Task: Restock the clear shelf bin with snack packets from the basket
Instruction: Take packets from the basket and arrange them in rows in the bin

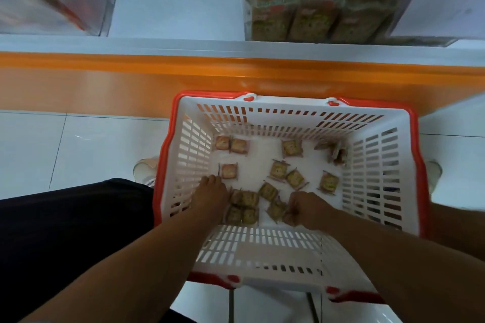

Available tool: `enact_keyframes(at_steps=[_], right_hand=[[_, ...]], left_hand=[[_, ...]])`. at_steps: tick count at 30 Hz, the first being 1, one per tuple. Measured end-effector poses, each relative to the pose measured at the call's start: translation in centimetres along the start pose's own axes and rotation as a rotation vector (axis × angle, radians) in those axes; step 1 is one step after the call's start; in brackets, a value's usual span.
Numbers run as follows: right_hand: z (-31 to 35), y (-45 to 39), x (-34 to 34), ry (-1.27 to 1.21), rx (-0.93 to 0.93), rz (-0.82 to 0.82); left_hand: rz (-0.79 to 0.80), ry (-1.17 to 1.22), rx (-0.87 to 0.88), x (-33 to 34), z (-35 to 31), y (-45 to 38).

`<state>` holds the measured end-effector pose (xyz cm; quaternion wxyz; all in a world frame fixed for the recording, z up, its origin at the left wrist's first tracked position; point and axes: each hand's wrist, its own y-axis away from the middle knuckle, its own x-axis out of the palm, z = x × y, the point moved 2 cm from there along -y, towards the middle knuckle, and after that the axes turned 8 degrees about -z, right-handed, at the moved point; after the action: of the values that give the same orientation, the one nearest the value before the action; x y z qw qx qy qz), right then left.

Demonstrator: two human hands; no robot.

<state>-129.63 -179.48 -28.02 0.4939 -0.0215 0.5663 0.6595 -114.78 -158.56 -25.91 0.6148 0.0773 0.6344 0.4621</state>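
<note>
Fingers of the right hand (pixel 304 208) curl around snack packets (pixel 277 209); the left hand (pixel 212 193) lies flat among them. The clear shelf bin (pixel 328 2) holds stacked packets; the white basket (pixel 372 165) holds scattered ones.

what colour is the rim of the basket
Red-orange, around a white slotted basket; the head view shows it.

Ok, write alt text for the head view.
Both hands reach into a white basket scattered with snack packets: the left hand lies on them, the right hand gathers some. Above, a clear bin holds stacked packets.
</note>
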Motion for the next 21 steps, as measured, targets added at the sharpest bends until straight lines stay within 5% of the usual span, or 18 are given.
enact_keyframes(at_steps=[6,12,15,17,21], right_hand=[[2.8,-0.7,0.2,0.325,-0.268,-0.02],[3.0,-0.8,1.6,0.575,-0.331,-0.038],[2.1,-0.7,1.9,0.549,-0.375,-0.004],[2.1,-0.3,1.2,0.309,-0.335,-0.018],[2.6,-1.2,-0.4,-1.12,0.276,-0.079]], left_hand=[[0.049,0.023,0.047,0.9,0.4,-0.7],[0.119,0.215,0.126,-1.2,-0.2,-1.8],[0.021,0.307,0.188,-3.3,-0.7,-3.1],[-0.072,0.34,0.219,-3.9,-1.3,-3.4],[-0.003,0.474,0.178,-2.3,-2.9,-2.8]])
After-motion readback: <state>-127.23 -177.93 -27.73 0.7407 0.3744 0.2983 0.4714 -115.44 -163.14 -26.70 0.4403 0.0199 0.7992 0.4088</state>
